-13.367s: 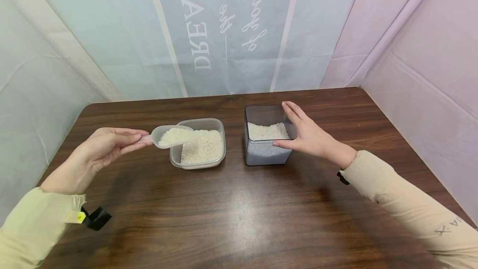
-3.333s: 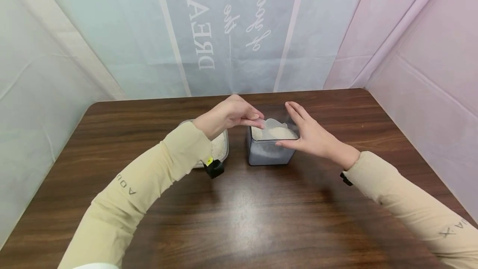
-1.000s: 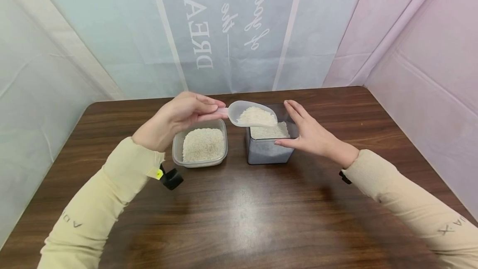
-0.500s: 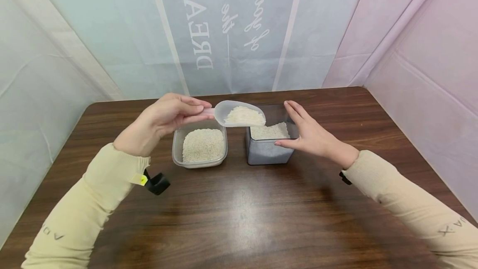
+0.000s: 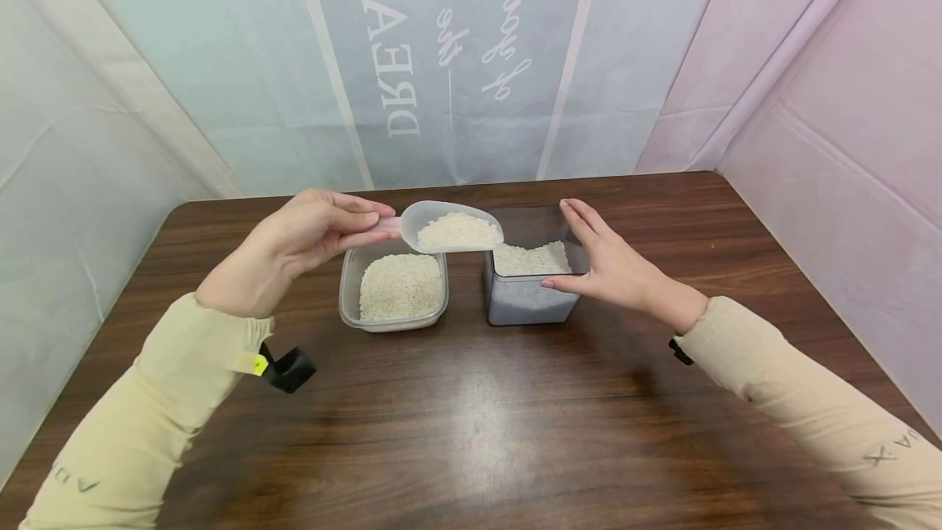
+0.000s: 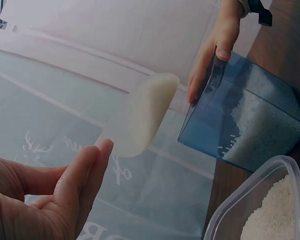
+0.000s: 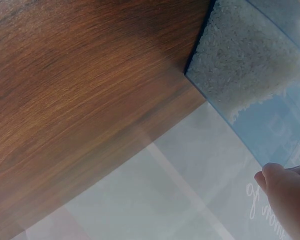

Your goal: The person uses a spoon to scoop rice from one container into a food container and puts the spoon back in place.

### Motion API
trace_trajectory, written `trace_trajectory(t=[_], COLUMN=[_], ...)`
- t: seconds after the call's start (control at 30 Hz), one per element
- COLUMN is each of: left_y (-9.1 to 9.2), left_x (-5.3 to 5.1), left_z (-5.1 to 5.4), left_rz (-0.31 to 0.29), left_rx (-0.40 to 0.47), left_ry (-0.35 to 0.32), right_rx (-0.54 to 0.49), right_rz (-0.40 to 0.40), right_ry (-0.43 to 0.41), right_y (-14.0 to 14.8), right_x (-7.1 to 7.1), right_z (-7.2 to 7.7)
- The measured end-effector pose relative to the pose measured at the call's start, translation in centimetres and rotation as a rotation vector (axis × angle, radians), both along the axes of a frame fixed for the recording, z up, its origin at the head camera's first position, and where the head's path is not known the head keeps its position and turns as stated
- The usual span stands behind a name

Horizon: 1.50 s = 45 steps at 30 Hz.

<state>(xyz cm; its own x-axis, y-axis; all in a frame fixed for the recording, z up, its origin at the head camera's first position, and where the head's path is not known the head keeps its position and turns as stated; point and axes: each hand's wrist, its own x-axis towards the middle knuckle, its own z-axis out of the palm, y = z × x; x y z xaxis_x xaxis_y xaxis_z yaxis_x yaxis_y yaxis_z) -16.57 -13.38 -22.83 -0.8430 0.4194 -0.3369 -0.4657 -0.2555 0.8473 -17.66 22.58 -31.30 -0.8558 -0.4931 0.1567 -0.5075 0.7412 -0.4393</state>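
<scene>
My left hand (image 5: 294, 235) pinches the handle of a translucent white scoop (image 5: 412, 221), held level in the air with rice (image 5: 458, 231) in it. The scoop sits over the gap between two containers, its tip near the left rim of a tinted clear storage bin (image 5: 526, 301) part full of rice. Beneath the scoop handle stands a shallow clear plastic tub (image 5: 347, 305), which holds a mound of rice. My right hand (image 5: 614, 264) holds the bin by its right side, thumb in front and fingers at the back. In the right wrist view, fingertips (image 7: 274, 175) touch the bin's edge.
Both containers stand on a dark wood-grain table (image 5: 471, 399), towards its far edge. Behind it hangs a pale blue curtain (image 5: 471, 105) with printed lettering. Light curtain walls (image 5: 846, 121) close off the sides.
Over the last second the left hand has drawn the rice-laden scoop leftwards, from above the bin towards the tub. Earlier, the scoop was down inside the bin. The right hand keeps its hold.
</scene>
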Motion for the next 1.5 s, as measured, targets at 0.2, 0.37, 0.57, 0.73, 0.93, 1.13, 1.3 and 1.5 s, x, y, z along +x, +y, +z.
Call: trace_trajectory(t=[0.2, 0.37, 0.57, 0.73, 0.93, 1.13, 1.3, 1.5], left_y=[-0.8, -1.6, -2.7, -3.5, -4.3, -5.1, -5.9, -6.7], left_x=[0.3, 0.6, 0.8, 1.0, 1.2, 1.2, 1.3, 1.4], left_z=[-0.3, -0.6, -0.9, -1.4, -2.1, -2.5, -2.9, -3.4], left_rz=[0.006, 0.010, 0.015, 0.020, 0.011, 0.006, -0.003, -0.007], left_rx=[0.014, 0.010, -0.006, 0.013, 0.032, 0.027, 0.002, -0.025], left_ry=[0.009, 0.004, 0.018, 0.020, 0.027, 0.022, 0.026, 0.030], right_rx=[-0.002, 0.003, 0.004, 0.000, 0.000, -0.002, 0.002, 0.000], right_rz=[0.006, 0.004, 0.002, 0.005, 0.007, 0.003, 0.002, -0.001], right_ry=[0.017, 0.026, 0.029, 0.041, 0.053, 0.044, 0.035, 0.026], right_y=[0.0, 0.1, 0.1, 0.1, 0.0, -0.1, -0.1, -0.1], right_x=[0.0, 0.0, 0.1, 0.1, 0.2, 0.2, 0.3, 0.3], right_z=[-0.2, -0.3, -0.4, -0.7, -0.9, -0.9, -0.9, -0.9])
